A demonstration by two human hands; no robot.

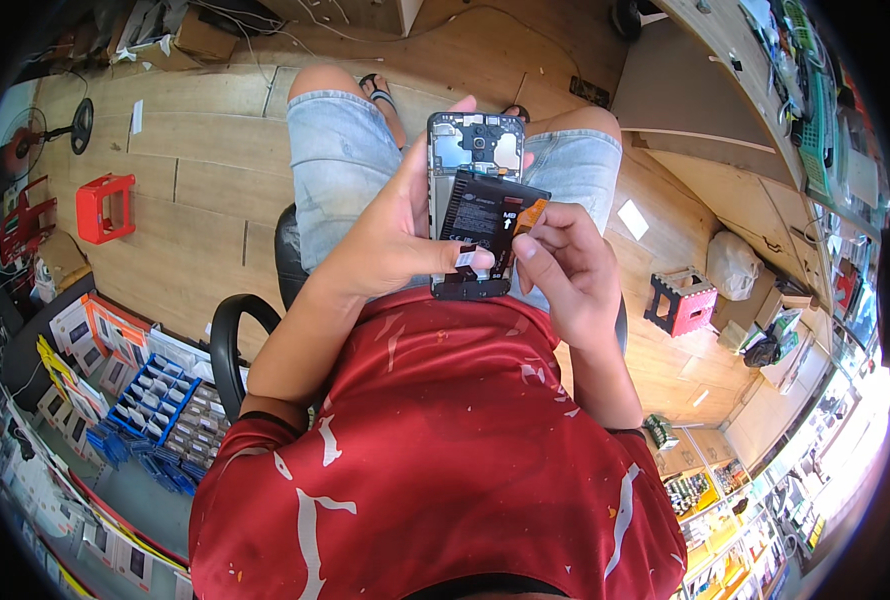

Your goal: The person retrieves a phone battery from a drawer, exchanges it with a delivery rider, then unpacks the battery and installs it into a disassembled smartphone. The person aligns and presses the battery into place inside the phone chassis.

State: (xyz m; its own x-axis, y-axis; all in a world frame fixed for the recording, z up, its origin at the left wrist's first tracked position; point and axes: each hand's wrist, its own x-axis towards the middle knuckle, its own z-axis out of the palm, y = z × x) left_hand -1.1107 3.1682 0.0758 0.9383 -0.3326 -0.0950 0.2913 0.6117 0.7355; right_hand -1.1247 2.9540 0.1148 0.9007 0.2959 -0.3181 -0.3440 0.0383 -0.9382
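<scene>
While the left hand [397, 232], left of the frame's centre, clasps an opened black smartphone [479, 150], its thumb lies across a flat black rectangular battery [480, 212]. This battery rests over the phone, upper centre, its long axis tilted, top toward the right. At its right edge, the right hand [571, 262], fingers bent, pinches a thin orange strip [530, 216].

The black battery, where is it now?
In the head view, upper middle, the black battery sits askew over the open phone, between the left hand and the right hand.
</scene>
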